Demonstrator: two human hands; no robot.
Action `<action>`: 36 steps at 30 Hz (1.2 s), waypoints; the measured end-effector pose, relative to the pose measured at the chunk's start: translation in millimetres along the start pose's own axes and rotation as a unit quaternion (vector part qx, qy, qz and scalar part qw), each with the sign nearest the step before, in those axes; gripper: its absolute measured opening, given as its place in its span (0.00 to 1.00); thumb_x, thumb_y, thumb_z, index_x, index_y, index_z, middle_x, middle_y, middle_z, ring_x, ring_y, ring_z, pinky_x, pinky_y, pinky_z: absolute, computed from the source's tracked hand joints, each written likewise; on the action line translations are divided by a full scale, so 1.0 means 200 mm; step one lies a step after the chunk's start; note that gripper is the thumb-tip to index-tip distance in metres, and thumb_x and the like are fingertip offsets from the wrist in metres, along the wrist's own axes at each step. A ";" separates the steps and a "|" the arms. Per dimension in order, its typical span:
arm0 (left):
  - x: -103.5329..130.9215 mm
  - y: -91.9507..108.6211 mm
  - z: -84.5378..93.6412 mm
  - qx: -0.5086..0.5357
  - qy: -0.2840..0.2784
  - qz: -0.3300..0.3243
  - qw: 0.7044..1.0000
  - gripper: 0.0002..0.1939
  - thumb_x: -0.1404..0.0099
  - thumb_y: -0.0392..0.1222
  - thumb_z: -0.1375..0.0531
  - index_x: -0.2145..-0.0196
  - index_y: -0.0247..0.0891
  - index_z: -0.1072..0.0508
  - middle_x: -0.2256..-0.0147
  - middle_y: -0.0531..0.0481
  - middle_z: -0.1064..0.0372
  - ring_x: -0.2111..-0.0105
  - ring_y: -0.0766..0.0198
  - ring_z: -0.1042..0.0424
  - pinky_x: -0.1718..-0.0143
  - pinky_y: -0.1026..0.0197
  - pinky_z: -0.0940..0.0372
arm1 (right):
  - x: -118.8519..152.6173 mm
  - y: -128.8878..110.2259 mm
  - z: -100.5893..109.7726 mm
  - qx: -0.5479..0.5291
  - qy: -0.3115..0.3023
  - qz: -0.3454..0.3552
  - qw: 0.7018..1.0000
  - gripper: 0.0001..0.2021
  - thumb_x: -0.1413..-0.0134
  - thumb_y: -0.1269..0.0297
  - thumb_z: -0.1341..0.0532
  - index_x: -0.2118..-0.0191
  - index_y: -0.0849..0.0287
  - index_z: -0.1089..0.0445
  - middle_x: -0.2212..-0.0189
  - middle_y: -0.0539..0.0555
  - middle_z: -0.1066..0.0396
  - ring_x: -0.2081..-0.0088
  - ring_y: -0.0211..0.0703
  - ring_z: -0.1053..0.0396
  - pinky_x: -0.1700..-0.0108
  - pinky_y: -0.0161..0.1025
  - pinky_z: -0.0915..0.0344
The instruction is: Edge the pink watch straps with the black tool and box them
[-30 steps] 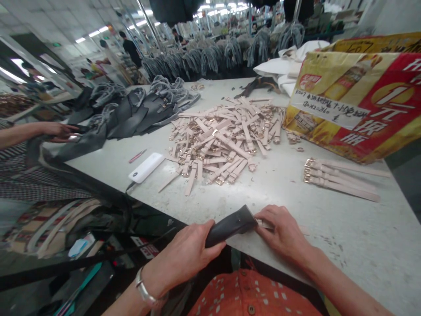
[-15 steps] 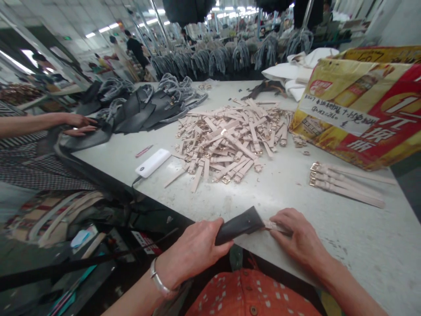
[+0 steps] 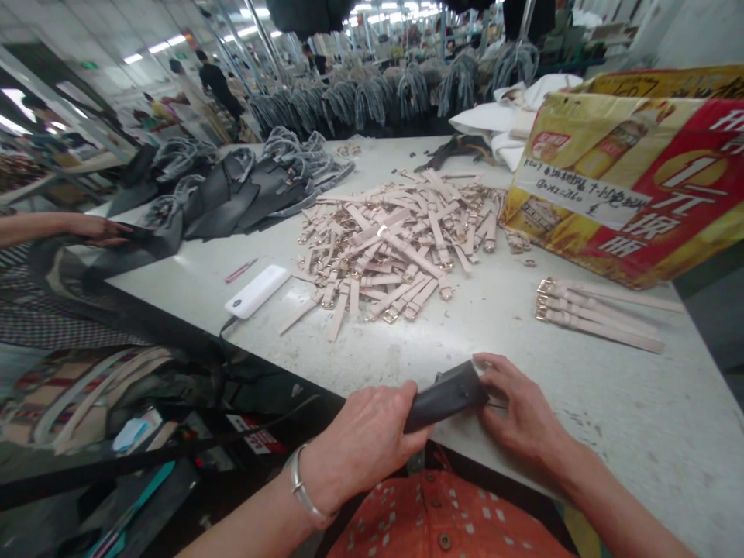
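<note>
My left hand (image 3: 372, 426), with a silver bangle at its wrist, is wrapped round a dark leather piece (image 3: 447, 397) at the table's front edge. At the far end of that piece is my right hand (image 3: 511, 403), its fingers closed on something mostly hidden behind them. Beyond my hands lies a big pile of pale pink buckled straps (image 3: 395, 248). Several more buckled straps (image 3: 598, 310) lie side by side to the right.
A yellow and red box (image 3: 628, 178) stands at the right. White power bank (image 3: 256, 291) and a pink tool (image 3: 241, 270) lie left of the pile. Dark leather pieces (image 3: 232, 194) are heaped farther back, where another person's hand (image 3: 98, 230) holds one.
Both hands have come closer together, my left hand moving right with the dark piece, whose end now meets my right fingers. The pale strip between them is now hidden. The view has shifted slightly.
</note>
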State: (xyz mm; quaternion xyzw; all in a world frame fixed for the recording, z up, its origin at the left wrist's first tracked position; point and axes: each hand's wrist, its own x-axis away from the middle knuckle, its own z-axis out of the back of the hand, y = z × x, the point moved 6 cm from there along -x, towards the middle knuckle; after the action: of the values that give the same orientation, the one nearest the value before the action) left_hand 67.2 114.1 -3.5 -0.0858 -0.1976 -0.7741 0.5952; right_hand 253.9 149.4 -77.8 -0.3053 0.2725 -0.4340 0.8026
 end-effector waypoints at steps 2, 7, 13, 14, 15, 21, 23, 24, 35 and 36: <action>-0.01 -0.01 0.00 0.000 0.002 0.005 1.000 0.15 0.35 0.53 0.49 0.61 0.40 0.32 0.69 0.46 0.26 0.67 0.52 0.26 0.67 0.57 0.36 | 0.00 0.01 0.01 0.006 0.005 -0.007 1.000 0.10 0.58 0.74 0.43 0.65 0.58 0.32 0.46 0.60 0.39 0.48 0.52 0.36 0.47 0.48 0.37; 0.02 -0.11 0.01 0.015 0.001 0.039 0.999 0.17 0.36 0.55 0.49 0.61 0.41 0.31 0.69 0.47 0.27 0.67 0.55 0.26 0.67 0.60 0.37 | 0.00 0.01 0.02 0.005 0.009 -0.009 1.000 0.13 0.57 0.73 0.42 0.62 0.57 0.30 0.45 0.60 0.40 0.49 0.51 0.35 0.46 0.51 0.37; 0.05 -0.11 0.02 0.012 -0.034 0.037 0.999 0.16 0.37 0.54 0.48 0.63 0.41 0.31 0.70 0.49 0.27 0.67 0.56 0.26 0.68 0.62 0.38 | 0.00 0.01 0.02 -0.007 0.004 -0.014 1.000 0.16 0.59 0.75 0.44 0.61 0.57 0.29 0.46 0.59 0.37 0.49 0.51 0.34 0.47 0.50 0.36; 0.04 -0.09 0.02 0.006 -0.033 0.029 0.999 0.15 0.36 0.54 0.48 0.63 0.40 0.31 0.69 0.48 0.27 0.67 0.55 0.26 0.68 0.61 0.38 | 0.00 0.01 0.02 -0.007 0.003 -0.016 1.000 0.16 0.58 0.75 0.44 0.60 0.56 0.29 0.46 0.59 0.37 0.49 0.51 0.34 0.47 0.50 0.36; 0.02 -0.06 0.03 -0.001 -0.028 0.019 0.999 0.15 0.36 0.53 0.48 0.63 0.40 0.31 0.69 0.48 0.27 0.67 0.55 0.26 0.68 0.61 0.37 | 0.00 0.01 0.02 -0.008 0.002 -0.016 1.000 0.17 0.58 0.75 0.44 0.60 0.56 0.29 0.46 0.59 0.37 0.49 0.51 0.34 0.47 0.50 0.36; -0.06 0.01 0.04 -0.012 0.000 -0.005 1.000 0.13 0.36 0.50 0.49 0.62 0.40 0.32 0.70 0.47 0.27 0.67 0.53 0.26 0.69 0.59 0.37 | 0.00 0.03 0.02 -0.007 0.018 -0.004 1.000 0.19 0.59 0.76 0.46 0.58 0.58 0.30 0.47 0.58 0.37 0.46 0.51 0.37 0.44 0.48 0.38; -0.07 0.00 0.03 0.012 -0.001 0.001 1.000 0.14 0.36 0.52 0.49 0.63 0.41 0.32 0.70 0.48 0.27 0.68 0.54 0.26 0.70 0.60 0.37 | -0.01 0.04 0.02 -0.002 0.020 -0.008 1.000 0.20 0.59 0.76 0.46 0.56 0.58 0.31 0.47 0.58 0.36 0.46 0.51 0.37 0.43 0.48 0.39; -0.07 -0.02 0.02 0.026 -0.003 0.005 1.000 0.14 0.36 0.53 0.49 0.63 0.41 0.32 0.70 0.48 0.28 0.68 0.54 0.26 0.70 0.60 0.37 | -0.01 0.04 0.02 0.001 0.020 -0.009 1.000 0.20 0.58 0.76 0.46 0.56 0.58 0.31 0.47 0.58 0.36 0.46 0.51 0.37 0.44 0.48 0.39; 0.04 -0.08 -0.02 0.005 0.003 0.022 1.000 0.16 0.36 0.56 0.48 0.63 0.42 0.33 0.70 0.49 0.27 0.68 0.53 0.26 0.68 0.58 0.36 | 0.00 0.03 0.02 0.002 0.029 -0.024 0.999 0.17 0.62 0.77 0.46 0.62 0.58 0.32 0.45 0.60 0.38 0.45 0.52 0.38 0.44 0.50 0.39; 0.03 -0.06 -0.02 0.003 0.003 0.015 1.000 0.15 0.36 0.55 0.48 0.63 0.42 0.33 0.71 0.49 0.27 0.68 0.53 0.25 0.68 0.58 0.36 | -0.01 0.02 0.02 0.001 0.029 -0.023 0.999 0.17 0.62 0.77 0.46 0.63 0.58 0.32 0.45 0.60 0.38 0.45 0.52 0.37 0.44 0.50 0.39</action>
State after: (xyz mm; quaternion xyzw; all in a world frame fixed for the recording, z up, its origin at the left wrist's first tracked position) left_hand 54.5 109.8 -7.0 -0.0848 -0.1965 -0.7649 0.6076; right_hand 259.3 153.8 -78.1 -0.2983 0.2883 -0.4608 0.7846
